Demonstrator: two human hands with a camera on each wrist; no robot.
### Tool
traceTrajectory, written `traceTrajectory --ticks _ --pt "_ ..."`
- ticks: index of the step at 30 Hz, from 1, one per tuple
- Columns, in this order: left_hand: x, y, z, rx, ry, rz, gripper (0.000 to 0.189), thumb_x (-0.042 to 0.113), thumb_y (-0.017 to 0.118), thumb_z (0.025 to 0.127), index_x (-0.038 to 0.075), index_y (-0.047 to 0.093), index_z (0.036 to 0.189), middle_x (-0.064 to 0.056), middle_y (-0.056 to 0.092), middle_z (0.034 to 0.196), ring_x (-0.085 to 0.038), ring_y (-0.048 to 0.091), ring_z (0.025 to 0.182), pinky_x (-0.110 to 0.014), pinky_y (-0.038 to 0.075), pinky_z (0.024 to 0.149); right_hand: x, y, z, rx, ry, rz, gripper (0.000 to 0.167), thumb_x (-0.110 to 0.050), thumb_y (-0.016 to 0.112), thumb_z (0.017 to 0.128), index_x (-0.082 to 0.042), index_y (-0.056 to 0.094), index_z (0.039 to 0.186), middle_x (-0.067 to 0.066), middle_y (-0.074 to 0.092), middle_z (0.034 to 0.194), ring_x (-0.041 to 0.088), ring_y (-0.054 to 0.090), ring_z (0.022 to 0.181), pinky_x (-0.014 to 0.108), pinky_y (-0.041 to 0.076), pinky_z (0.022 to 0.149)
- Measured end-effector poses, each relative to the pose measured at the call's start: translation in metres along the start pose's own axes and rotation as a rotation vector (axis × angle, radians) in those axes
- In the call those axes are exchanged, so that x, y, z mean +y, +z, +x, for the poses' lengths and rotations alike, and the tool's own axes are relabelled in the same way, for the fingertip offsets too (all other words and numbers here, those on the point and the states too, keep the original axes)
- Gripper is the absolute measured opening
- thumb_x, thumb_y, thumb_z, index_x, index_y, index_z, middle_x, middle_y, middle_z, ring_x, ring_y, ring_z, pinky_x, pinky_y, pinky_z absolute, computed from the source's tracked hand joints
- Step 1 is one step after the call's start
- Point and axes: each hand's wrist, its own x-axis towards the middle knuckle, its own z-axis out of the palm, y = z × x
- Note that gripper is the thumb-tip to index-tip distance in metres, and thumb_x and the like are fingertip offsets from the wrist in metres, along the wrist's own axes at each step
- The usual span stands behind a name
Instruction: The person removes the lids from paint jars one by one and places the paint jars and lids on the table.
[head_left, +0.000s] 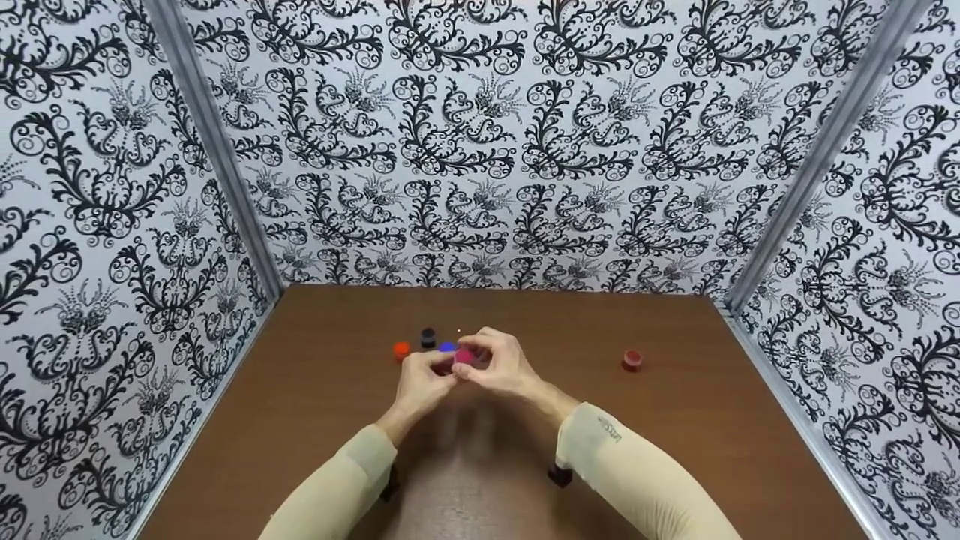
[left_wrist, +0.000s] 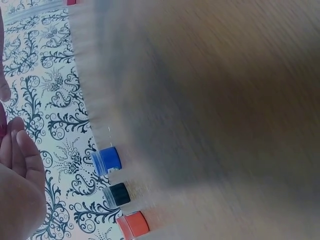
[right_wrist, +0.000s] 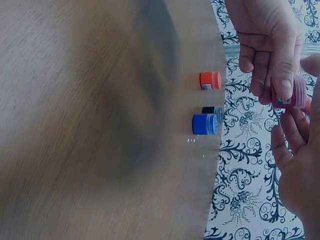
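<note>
Over the middle of the table, both hands hold a small pink paint jar [head_left: 464, 357] between them. My left hand [head_left: 424, 384] grips its body; in the right wrist view the left thumb lies along the side of the jar [right_wrist: 281, 102]. At the lid end, my right hand [head_left: 504, 365] pinches the jar with thumb and fingers. Just beyond the hands stand an orange jar [head_left: 401, 350], a black jar [head_left: 427, 337] and a blue jar [head_left: 448, 346], the blue one partly covered by the fingers. The left wrist view catches only a sliver of the held jar.
A red jar [head_left: 632, 360] stands apart on the right of the brown table [head_left: 315, 420]. Tiny white specks [right_wrist: 192, 140] lie near the blue jar. Patterned panels [head_left: 480, 150] with grey edge strips enclose the table at the back and sides.
</note>
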Motion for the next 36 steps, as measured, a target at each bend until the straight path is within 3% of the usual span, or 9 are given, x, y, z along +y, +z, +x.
traceTrajectory --ticks 6,10,17,27,36 --pt "0.0025 -0.0008 0.0011 0.025 -0.025 -0.03 0.023 0.014 0.095 0.087 0.009 0.091 0.109 -0.009 0.088 0.093 -0.005 0.075 0.077 -0.018 0.061 0.072 -0.0026 0.0013 -0.0002 0.083 0.097 -0.021 0.045 -0.036 0.096 0.086 -0.002 0.083 0.113 0.011 0.081 0.095 0.023 0.076 0.079 0.024 0.061 0.074" --pt "0.0028 0.0001 0.0001 0.038 -0.045 -0.049 0.028 0.023 0.099 0.087 0.009 0.091 0.11 -0.008 0.088 0.095 -0.004 0.076 0.079 -0.018 0.061 0.073 -0.0036 0.0024 0.0 0.12 0.147 -0.043 0.042 -0.041 0.099 0.083 -0.007 0.082 0.1 0.009 0.081 0.089 0.015 0.074 0.077 0.023 0.06 0.072" --pt "0.0016 -0.0004 -0.002 0.046 -0.033 -0.009 0.029 0.018 0.099 0.084 0.009 0.091 0.111 -0.008 0.089 0.099 -0.005 0.074 0.081 -0.019 0.061 0.074 -0.0048 0.0071 -0.0021 0.13 0.209 -0.084 0.044 -0.047 0.103 0.079 -0.012 0.078 0.09 0.004 0.079 0.084 0.004 0.065 0.073 0.023 0.058 0.071" --pt "0.0012 -0.0001 -0.0031 0.053 -0.009 0.018 0.029 0.015 0.096 0.085 0.009 0.09 0.113 -0.008 0.089 0.1 -0.008 0.075 0.081 -0.022 0.063 0.074 -0.0062 0.0094 -0.0038 0.13 0.194 -0.096 0.041 -0.046 0.1 0.084 -0.011 0.078 0.09 0.004 0.079 0.083 0.005 0.064 0.072 0.022 0.057 0.069" --pt "-0.0006 -0.0003 -0.0029 0.032 -0.012 -0.015 0.025 0.014 0.095 0.087 0.009 0.091 0.11 -0.007 0.088 0.093 -0.007 0.077 0.078 -0.02 0.062 0.072 -0.0039 0.0079 -0.0042 0.098 0.067 -0.074 0.028 -0.03 0.093 0.087 -0.006 0.083 0.097 0.008 0.077 0.083 0.01 0.065 0.073 0.021 0.053 0.069"
